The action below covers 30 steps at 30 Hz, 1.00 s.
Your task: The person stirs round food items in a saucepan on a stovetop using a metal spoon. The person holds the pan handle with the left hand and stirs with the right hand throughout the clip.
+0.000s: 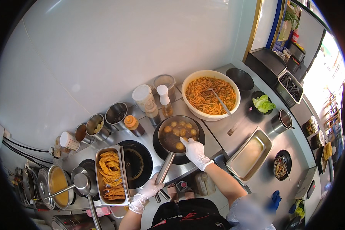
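A steel saucepan of dark brown broth with several egg-like round pieces sits on a black round cooktop. Its long steel handle points toward me, and my left hand, in a white disposable glove, grips the handle's near end. Over the right rim of the pan reaches my gloved right hand. Its fingertips are at the broth, close to one round piece at the near side. Whether the fingers hold anything is hidden by the hand.
Left of the pan are a second cooktop and a steel tray of fried food. Bottles and steel pots line the wall. A large bowl of shredded carrot stands behind right. Further right lie a shallow steel pan and a black dish.
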### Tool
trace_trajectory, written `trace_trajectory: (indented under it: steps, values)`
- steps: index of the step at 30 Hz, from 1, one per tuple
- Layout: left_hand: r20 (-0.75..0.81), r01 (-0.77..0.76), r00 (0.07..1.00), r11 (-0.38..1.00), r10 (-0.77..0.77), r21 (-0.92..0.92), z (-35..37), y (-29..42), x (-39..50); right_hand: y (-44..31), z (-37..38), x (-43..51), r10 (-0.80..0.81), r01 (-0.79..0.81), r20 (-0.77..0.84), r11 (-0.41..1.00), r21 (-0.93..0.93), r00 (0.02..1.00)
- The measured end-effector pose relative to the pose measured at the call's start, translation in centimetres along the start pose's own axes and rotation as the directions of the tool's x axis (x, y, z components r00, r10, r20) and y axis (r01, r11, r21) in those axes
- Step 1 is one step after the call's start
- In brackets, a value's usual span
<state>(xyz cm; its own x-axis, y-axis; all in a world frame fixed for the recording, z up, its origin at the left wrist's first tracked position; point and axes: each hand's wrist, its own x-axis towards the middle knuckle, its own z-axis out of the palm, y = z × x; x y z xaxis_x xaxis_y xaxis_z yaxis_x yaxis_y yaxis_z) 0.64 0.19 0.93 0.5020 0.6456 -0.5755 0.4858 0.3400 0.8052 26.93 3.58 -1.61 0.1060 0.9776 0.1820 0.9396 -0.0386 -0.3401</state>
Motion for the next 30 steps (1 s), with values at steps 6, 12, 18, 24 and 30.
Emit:
trace_trajectory:
  steps: [6,12,18,24,30]
  values:
    - [0.02,0.039,0.999,0.999,-0.039,-0.001,-0.3,-0.2,0.1,2.2,-1.6,-0.1,0.102,-0.102,0.001,0.991,-0.09,0.995]
    - [0.054,-0.055,0.997,0.998,0.056,-0.016,-0.3,-1.6,0.9,3.6,-5.6,-1.2,0.016,-0.017,-0.038,1.0,-0.026,0.999]
    - [0.067,0.033,0.997,0.999,-0.033,0.001,-0.4,-1.0,0.5,3.2,-11.0,-2.1,0.004,0.006,0.162,0.998,-0.06,0.987]
    - [0.069,0.017,0.997,0.999,-0.015,-0.035,-0.3,-0.4,0.4,1.7,-11.2,-2.3,0.08,-0.017,0.429,0.989,-0.149,0.9]
    - [0.042,0.037,0.998,0.999,-0.037,-0.004,-0.3,-0.3,0.0,0.3,-5.9,-3.4,0.016,-0.032,0.283,0.998,0.05,0.959]
